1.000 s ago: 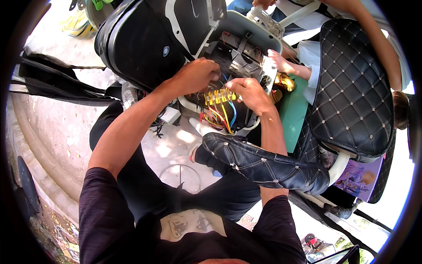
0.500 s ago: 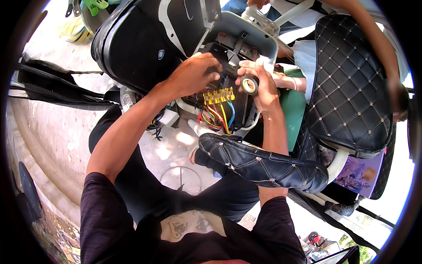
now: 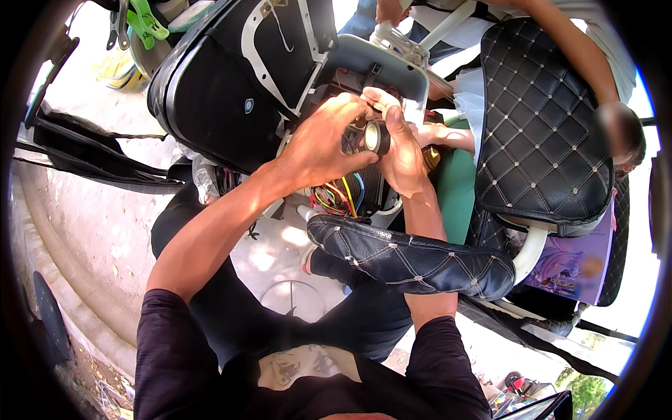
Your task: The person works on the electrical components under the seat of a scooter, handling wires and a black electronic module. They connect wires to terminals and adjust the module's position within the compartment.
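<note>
Outdoors, on sunlit pavement (image 3: pixel 91 231), beside an opened vehicle with a quilted black seat (image 3: pixel 546 133). Under that seat's left edge, a bundle of coloured wires (image 3: pixel 343 196). Raised since 1 s ago: left hand (image 3: pixel 318 147) and right hand (image 3: pixel 402 157), both pinching a roll of black tape (image 3: pixel 376 137), above the wires.

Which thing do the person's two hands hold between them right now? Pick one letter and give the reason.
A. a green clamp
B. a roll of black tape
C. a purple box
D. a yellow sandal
B: the right hand pinches a small roll of black tape while the left hand closes on it from the other side, above the coloured wires.
</note>
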Available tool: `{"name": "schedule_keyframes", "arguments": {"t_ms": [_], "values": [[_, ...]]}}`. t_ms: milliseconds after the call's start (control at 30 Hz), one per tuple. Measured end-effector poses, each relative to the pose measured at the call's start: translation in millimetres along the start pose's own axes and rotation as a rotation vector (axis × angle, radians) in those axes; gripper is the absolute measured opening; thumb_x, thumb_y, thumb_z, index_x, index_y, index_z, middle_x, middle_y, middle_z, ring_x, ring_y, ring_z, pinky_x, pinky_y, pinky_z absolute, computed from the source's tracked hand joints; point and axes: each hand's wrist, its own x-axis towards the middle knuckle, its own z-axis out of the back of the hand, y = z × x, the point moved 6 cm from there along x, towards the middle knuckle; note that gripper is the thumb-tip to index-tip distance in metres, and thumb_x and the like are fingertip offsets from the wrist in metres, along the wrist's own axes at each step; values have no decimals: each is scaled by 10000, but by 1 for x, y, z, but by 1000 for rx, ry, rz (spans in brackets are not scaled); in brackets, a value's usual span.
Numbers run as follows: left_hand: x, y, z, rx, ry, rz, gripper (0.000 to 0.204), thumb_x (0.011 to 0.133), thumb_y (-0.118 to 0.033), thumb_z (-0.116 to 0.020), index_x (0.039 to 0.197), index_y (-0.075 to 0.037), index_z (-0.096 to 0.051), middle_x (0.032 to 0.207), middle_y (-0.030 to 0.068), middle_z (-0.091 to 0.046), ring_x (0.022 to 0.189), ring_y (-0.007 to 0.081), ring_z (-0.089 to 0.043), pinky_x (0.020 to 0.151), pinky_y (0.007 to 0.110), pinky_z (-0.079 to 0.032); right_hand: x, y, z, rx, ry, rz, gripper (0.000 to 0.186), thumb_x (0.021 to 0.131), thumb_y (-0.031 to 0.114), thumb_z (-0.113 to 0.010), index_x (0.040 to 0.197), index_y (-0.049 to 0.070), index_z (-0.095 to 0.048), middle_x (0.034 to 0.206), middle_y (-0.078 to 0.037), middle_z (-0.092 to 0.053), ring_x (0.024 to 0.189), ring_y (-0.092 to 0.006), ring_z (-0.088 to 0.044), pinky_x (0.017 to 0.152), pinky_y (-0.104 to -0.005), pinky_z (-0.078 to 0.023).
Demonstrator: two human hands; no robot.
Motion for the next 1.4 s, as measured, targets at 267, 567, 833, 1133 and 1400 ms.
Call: {"name": "schedule_keyframes", "arguments": {"t_ms": [267,567,833,1133,1400], "values": [[-1,20,19,-120,-68,95,461,892,-195,-875,1256,-45,-635,1189,35,-609,1011,146,-621,843,318,-552,-6,6,-8,137,58,-26,578,1071,203,-666,1581,36,-451,1455,-98,-551,1295,-204,-586,1054,-372,-512],[-33,29,37,-198,258,371,220,1030,-144,-717,1189,5,-744,911,83,-761,798,148,-698,758,320,-572,-14,11,34,114,-275,55,524,1098,416,-643,1433,18,-583,1226,-175,-720,793,-245,-721,624,-303,-592],[-79,7,3,344,763,169,613,883,-73,-671,1482,-197,-638,887,162,-762,847,370,-760,768,482,-604,-13,8,34,85,-297,30,410,1133,391,-582,1336,36,-619,1188,-135,-718,698,-185,-603,600,-280,-473],[-102,20,-9,418,571,-75,662,921,-85,-587,1581,-123,-547,735,106,-731,667,304,-752,621,423,-588,-6,5,26,175,-237,-8,339,1122,261,-614,1375,36,-606,1222,-135,-702,755,-187,-614,635,-282,-481],[-72,14,44,357,415,153,274,945,-77,-685,1214,-85,-735,814,152,-738,750,359,-738,659,443,-583,-8,10,24,90,-199,-3,496,1008,128,-764,1454,63,-557,1351,-153,-670,828,-172,-656,680,-271,-512]]}}
